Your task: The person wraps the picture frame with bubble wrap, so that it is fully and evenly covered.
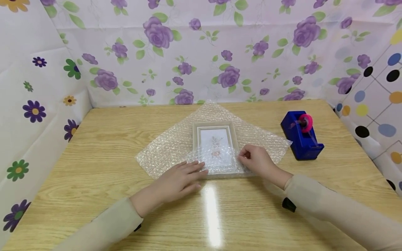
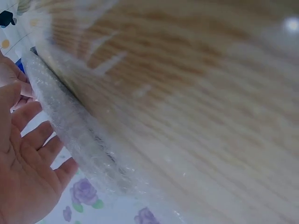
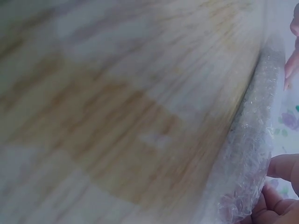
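Observation:
A picture frame (image 1: 215, 136) with a pale wooden border and a floral print lies on a sheet of bubble wrap (image 1: 168, 148). One flap of the wrap is folded up over the frame's near half. My left hand (image 1: 179, 179) rests with fingers spread on the flap at the frame's lower left. At the right edge, my right hand (image 1: 257, 161) pinches the wrap between thumb and curled fingers. The left wrist view shows the left hand (image 2: 30, 177) against the wrapped near edge. In the right wrist view, the right hand's fingers (image 3: 282, 165) hold the bubble wrap (image 3: 247, 149).
A blue tape dispenser (image 1: 303, 141) with a pink-cored roll stands right of the wrap, whose right corner reaches it. The wooden table (image 1: 103, 164) has patterned sheets on its back and both sides. Dark straps show below both sleeves.

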A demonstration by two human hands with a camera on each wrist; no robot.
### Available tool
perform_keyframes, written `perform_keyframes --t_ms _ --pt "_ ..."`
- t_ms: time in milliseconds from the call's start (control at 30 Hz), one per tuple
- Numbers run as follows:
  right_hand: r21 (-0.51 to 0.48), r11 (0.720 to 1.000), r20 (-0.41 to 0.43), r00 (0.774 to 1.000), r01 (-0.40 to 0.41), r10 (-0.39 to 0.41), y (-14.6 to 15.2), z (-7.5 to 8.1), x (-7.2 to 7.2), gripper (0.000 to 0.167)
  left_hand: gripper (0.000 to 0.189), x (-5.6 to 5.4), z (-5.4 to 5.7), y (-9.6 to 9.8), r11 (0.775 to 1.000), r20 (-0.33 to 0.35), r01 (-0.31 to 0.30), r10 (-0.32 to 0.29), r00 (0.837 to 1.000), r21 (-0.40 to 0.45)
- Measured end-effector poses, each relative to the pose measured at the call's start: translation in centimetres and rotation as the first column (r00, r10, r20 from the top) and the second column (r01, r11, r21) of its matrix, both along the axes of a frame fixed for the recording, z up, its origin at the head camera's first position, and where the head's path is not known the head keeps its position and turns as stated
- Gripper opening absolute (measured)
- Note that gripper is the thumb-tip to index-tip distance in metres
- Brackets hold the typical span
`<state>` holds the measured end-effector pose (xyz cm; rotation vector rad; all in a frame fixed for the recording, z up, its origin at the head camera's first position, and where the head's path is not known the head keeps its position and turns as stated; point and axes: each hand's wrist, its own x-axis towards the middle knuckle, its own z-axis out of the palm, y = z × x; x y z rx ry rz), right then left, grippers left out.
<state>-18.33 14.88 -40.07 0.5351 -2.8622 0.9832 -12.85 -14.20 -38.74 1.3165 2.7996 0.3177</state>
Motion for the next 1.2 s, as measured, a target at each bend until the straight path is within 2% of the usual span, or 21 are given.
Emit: perform_keyframes --t_ms 100,200,300,367,467,567,667,867,967,1200 --pt "0.017 1.000 0.008 1.000 0.003 -0.003 0.0 0.1 -0.1 0.005 0.051 -0.1 0.0 0.1 1.000 0.009 -0.005 0.005 1.000 -0.008" --pt "0.048 0.999 0.000 1.000 -0.011 0.011 -0.1 0.3 -0.1 0.016 0.054 -0.2 -0.1 0.3 1.000 0.021 -0.017 0.017 1.000 -0.009" --pt "0.098 0.992 -0.087 0.992 -0.082 0.091 -0.1 0.4 0.1 0.026 0.055 -0.3 -0.2 0.6 1.000 0.025 -0.028 0.029 0.999 -0.012" --pt "0.140 0.978 -0.180 0.967 -0.157 0.181 -0.2 0.3 0.3 0.027 0.056 -0.5 -0.3 0.7 1.000 0.017 -0.025 0.025 1.000 -0.010" --pt "0.194 0.941 -0.291 0.899 -0.278 0.326 0.0 0.1 0.5 0.030 0.057 -0.7 -0.5 0.9 1.000 0.018 -0.014 0.014 1.000 -0.003" --pt "0.258 0.894 -0.325 0.839 -0.366 0.437 0.1 -0.2 0.7 0.033 0.059 -0.9 -0.6 1.1 1.000 0.043 -0.013 0.013 0.999 0.008" --pt "0.312 0.861 -0.326 0.806 -0.401 0.493 0.1 -0.4 0.9 0.035 0.061 -0.9 -0.6 1.1 1.000 0.077 -0.026 0.025 0.997 0.004" --pt "0.355 0.844 -0.292 0.809 -0.403 0.510 -0.2 -0.4 1.3 0.035 0.064 -0.8 -0.3 1.0 0.999 0.112 -0.047 0.050 0.992 -0.026" --pt "0.374 0.833 -0.286 0.803 -0.408 0.522 -0.4 -0.2 1.7 0.034 0.066 -0.6 0.0 1.0 0.999 0.123 -0.042 0.046 0.991 -0.034" --pt "0.376 0.827 -0.293 0.794 -0.417 0.533 -0.6 0.0 2.5 0.034 0.067 -0.2 0.3 0.9 0.999 0.145 -0.032 0.038 0.989 -0.041"
